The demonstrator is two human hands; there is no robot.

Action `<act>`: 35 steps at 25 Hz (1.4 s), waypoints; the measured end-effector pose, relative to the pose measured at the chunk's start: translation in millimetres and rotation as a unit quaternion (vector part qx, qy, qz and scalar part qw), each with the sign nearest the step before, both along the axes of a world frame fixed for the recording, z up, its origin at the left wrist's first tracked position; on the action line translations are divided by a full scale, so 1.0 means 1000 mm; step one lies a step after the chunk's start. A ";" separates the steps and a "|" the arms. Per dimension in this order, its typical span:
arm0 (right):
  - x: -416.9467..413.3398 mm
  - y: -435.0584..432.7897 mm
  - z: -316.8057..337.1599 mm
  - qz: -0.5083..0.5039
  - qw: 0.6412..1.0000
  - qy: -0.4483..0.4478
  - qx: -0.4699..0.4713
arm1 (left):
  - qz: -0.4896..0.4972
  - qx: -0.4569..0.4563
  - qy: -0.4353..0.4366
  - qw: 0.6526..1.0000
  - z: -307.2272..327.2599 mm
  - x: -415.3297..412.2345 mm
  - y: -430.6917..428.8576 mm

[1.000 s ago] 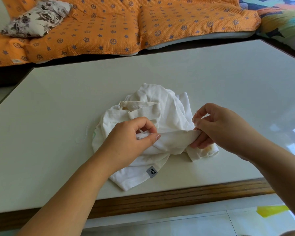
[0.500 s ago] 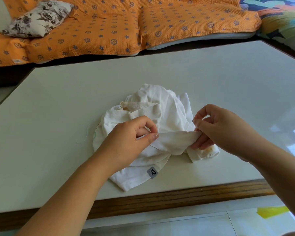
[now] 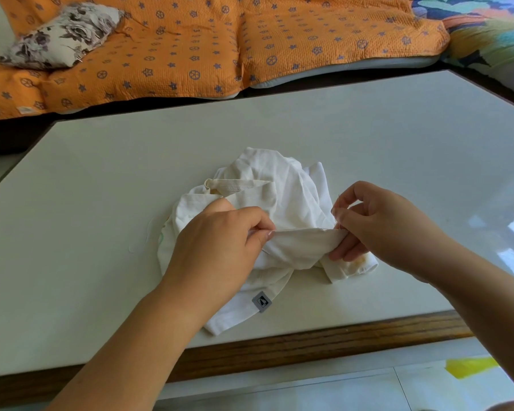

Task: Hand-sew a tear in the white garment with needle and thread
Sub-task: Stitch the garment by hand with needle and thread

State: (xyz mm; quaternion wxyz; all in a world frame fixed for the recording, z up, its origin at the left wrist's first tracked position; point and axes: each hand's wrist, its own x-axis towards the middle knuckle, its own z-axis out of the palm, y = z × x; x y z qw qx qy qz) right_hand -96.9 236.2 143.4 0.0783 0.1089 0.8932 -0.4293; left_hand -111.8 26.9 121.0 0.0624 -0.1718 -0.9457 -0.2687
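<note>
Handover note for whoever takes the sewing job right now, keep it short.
Left hand: pinches a fold of the white garment, pulled taut.
Right hand: pinches the needle, upright, at the fold's other end.
The white garment lies crumpled on the table, with loose thread beside it on its left.
Done: fold held ready; tear and stitches not visible.
Left: sew the tear.

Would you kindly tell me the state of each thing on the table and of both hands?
white garment: crumpled on the table, one fold taut between both hands.
needle: roughly upright, pinched above the fold's right end.
left hand: pinches the fold's left end.
right hand: pinches the needle, other fingers under the fold.
thread: loose on the table, left of the garment.
</note>
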 end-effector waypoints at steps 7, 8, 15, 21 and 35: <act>0.002 0.000 -0.001 0.000 1.000 0.004 -0.009 | 0.007 0.074 -0.053 0.996 0.002 0.006 0.014; 0.002 -0.001 -0.001 -0.001 1.000 0.006 -0.013 | 0.013 0.081 -0.064 0.995 0.001 0.005 0.016; 0.001 0.000 -0.002 -0.005 1.000 0.015 -0.021 | 0.027 0.146 -0.126 0.981 -0.007 -0.002 0.016; 0.001 0.002 -0.003 -0.011 0.999 0.027 -0.027 | -0.017 0.149 -0.149 0.977 -0.013 -0.003 0.011; 0.002 -0.004 -0.009 0.014 0.999 0.045 -0.018 | -0.032 0.300 -0.216 0.929 -0.012 0.001 0.019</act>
